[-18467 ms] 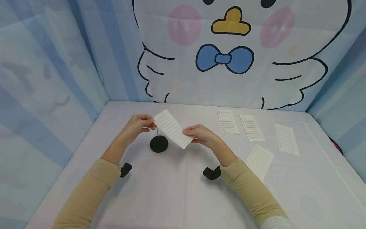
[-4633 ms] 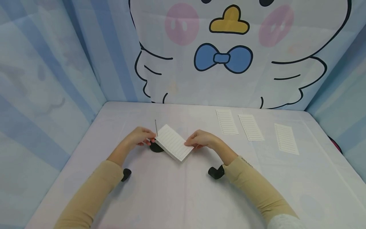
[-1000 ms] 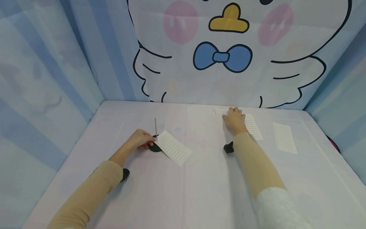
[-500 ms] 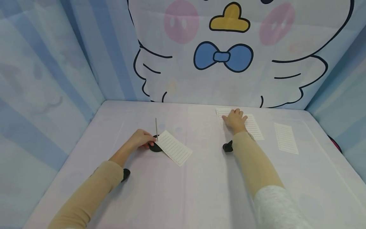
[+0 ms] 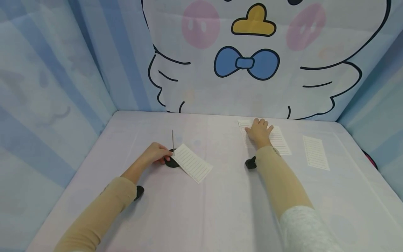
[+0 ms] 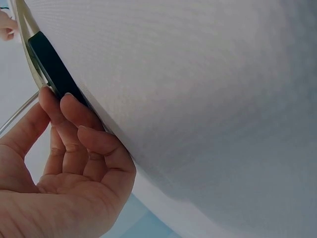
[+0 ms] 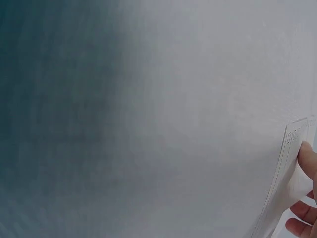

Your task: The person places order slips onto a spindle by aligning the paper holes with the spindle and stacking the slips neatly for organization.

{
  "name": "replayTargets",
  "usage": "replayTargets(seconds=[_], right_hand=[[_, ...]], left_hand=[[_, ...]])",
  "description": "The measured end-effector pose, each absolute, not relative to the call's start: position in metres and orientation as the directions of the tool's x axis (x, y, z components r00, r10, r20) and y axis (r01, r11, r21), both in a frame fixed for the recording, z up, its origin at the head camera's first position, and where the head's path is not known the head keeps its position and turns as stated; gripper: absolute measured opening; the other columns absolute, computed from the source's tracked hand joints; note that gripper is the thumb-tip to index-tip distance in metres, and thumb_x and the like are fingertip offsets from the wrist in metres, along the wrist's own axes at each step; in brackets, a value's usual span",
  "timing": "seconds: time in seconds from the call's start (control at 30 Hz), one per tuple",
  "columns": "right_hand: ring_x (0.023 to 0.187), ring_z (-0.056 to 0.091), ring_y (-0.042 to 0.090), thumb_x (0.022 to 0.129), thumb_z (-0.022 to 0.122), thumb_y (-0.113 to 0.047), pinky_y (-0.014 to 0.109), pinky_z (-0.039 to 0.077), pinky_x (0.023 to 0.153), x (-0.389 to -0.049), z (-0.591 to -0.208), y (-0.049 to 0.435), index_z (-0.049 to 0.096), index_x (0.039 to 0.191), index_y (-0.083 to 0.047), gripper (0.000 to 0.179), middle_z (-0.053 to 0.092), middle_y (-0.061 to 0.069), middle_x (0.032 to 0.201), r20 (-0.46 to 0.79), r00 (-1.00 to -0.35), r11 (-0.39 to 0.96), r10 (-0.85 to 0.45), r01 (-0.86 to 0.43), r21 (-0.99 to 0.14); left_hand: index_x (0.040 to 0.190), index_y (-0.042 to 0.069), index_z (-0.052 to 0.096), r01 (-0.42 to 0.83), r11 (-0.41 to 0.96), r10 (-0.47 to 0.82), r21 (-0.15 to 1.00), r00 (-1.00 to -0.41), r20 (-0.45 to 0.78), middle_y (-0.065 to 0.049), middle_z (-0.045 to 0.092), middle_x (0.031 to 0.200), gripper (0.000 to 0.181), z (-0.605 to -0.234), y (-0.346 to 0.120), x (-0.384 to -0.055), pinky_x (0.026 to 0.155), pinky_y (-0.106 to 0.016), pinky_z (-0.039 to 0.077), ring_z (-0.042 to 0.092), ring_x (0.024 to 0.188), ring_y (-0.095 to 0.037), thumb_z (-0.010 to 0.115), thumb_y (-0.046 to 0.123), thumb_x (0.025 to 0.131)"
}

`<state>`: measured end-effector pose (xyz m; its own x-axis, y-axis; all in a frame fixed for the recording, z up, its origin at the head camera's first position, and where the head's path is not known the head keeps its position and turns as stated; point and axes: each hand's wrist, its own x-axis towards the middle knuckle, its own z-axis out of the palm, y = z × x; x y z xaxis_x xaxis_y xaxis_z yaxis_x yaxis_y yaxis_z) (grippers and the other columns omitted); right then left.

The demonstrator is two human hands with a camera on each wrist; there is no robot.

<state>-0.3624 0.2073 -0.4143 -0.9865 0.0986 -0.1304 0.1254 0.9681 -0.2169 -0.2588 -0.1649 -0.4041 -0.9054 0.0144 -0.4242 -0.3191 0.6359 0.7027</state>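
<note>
My left hand (image 5: 155,153) pinches the left corner of lined paper slips (image 5: 192,163) beside an upright thin metal rod (image 5: 172,142) on a round black base (image 5: 171,163). In the left wrist view, the fingertips (image 6: 47,94) meet the papers' edge and the black base (image 6: 54,64). At the back of the table my right hand (image 5: 259,133) lies over another lined slip (image 5: 244,124), fingers spread. In the right wrist view the thumb (image 7: 308,159) touches that slip (image 7: 292,148); most of the hand is out of frame there.
Two more lined slips lie on the white table, one (image 5: 280,141) just right of my right hand and one (image 5: 316,152) farther right. A printed curtain (image 5: 233,98) stands behind the table, with blue-striped curtains (image 5: 56,105) at the sides.
Since several seconds ago, my right hand has left the slips at the rod and gone to the slip at the back. The slip at the near right is gone from its place. Lately both hands stay put.
</note>
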Motion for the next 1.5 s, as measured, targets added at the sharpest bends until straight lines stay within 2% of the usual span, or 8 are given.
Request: replayTargets(seconds=[0.2,0.4,0.73,0.9,0.97,1.13,1.3,1.5], right_hand=[[0.124,0.021,0.047,0.095,0.045,-0.032,0.063,0.004,0.100,-0.360,-0.415,0.207,0.023,0.135,0.009,0.061,0.027,0.034,0.133,-0.097,-0.992,0.974,0.079,0.098,-0.203],[0.123,0.024,0.048,0.096,0.044,-0.029,0.063,0.004,0.100,-0.359,-0.415,0.210,0.022,0.136,0.008,0.059,0.029,0.033,0.132,-0.095,-0.994,0.980,0.055,0.072,-0.188],[0.123,0.027,0.047,0.097,0.040,-0.015,0.064,0.004,0.099,-0.357,-0.411,0.209,0.020,0.137,0.005,0.049,0.031,0.031,0.133,-0.097,-0.995,0.983,0.003,0.021,-0.184],[0.122,0.030,0.048,0.094,0.038,-0.002,0.065,0.003,0.100,-0.356,-0.409,0.209,0.021,0.138,0.002,0.048,0.034,0.030,0.133,-0.086,-0.996,0.978,-0.018,0.000,-0.207],[0.120,0.033,0.047,0.093,0.038,0.001,0.065,0.005,0.099,-0.355,-0.408,0.210,0.023,0.139,0.001,0.048,0.037,0.030,0.132,-0.074,-0.997,0.978,-0.022,-0.007,-0.208],[0.111,0.046,0.043,0.095,0.042,-0.005,0.061,0.014,0.096,-0.356,-0.403,0.214,0.032,0.135,-0.001,0.042,0.049,0.027,0.124,-0.049,-0.998,0.977,-0.025,-0.014,-0.212],[0.105,0.052,0.038,0.094,0.047,-0.013,0.056,0.022,0.097,-0.357,-0.397,0.220,0.046,0.123,0.003,0.033,0.056,0.024,0.114,-0.053,-0.999,0.939,-0.010,0.009,-0.343],[0.099,0.051,0.033,0.093,0.049,-0.018,0.043,0.041,0.087,-0.353,-0.392,0.228,0.047,0.122,0.009,0.040,0.051,0.025,0.114,-0.139,-0.990,0.805,0.025,0.102,-0.584]], left_hand=[[0.094,0.002,0.067,-0.319,0.634,0.028,0.705,-0.901,-0.432,0.000,0.065,0.066,0.023,-0.408,-0.167,-0.263,0.053,-0.025,0.036,0.055,0.053,-0.011,0.065,0.021,0.082],[0.097,0.000,0.066,-0.328,0.623,0.013,0.710,-0.903,-0.429,0.001,0.064,0.064,0.024,-0.405,-0.165,-0.260,0.052,-0.023,0.035,0.054,0.052,-0.010,0.063,0.019,0.084],[0.098,-0.002,0.065,-0.331,0.607,0.013,0.723,-0.905,-0.426,0.005,0.060,0.058,0.025,-0.404,-0.165,-0.259,0.051,-0.022,0.036,0.052,0.049,-0.009,0.063,0.018,0.083],[0.100,-0.002,0.065,-0.328,0.607,0.018,0.724,-0.905,-0.425,0.005,0.060,0.058,0.026,-0.405,-0.166,-0.260,0.050,-0.022,0.036,0.052,0.049,-0.008,0.063,0.017,0.083],[0.100,-0.002,0.065,-0.326,0.608,0.019,0.724,-0.906,-0.423,0.005,0.060,0.058,0.025,-0.405,-0.166,-0.260,0.050,-0.022,0.036,0.052,0.049,-0.008,0.063,0.017,0.083],[0.101,-0.003,0.065,-0.323,0.603,0.022,0.729,-0.907,-0.420,0.005,0.060,0.059,0.026,-0.406,-0.166,-0.259,0.050,-0.022,0.036,0.052,0.049,-0.009,0.063,0.017,0.084],[0.101,-0.002,0.065,-0.322,0.605,0.018,0.728,-0.909,-0.417,0.005,0.060,0.059,0.027,-0.405,-0.166,-0.259,0.051,-0.022,0.036,0.052,0.049,-0.008,0.063,0.018,0.083],[0.101,-0.002,0.065,-0.323,0.604,0.015,0.729,-0.909,-0.416,0.005,0.060,0.059,0.027,-0.405,-0.165,-0.259,0.050,-0.022,0.036,0.051,0.049,-0.008,0.063,0.017,0.083]])
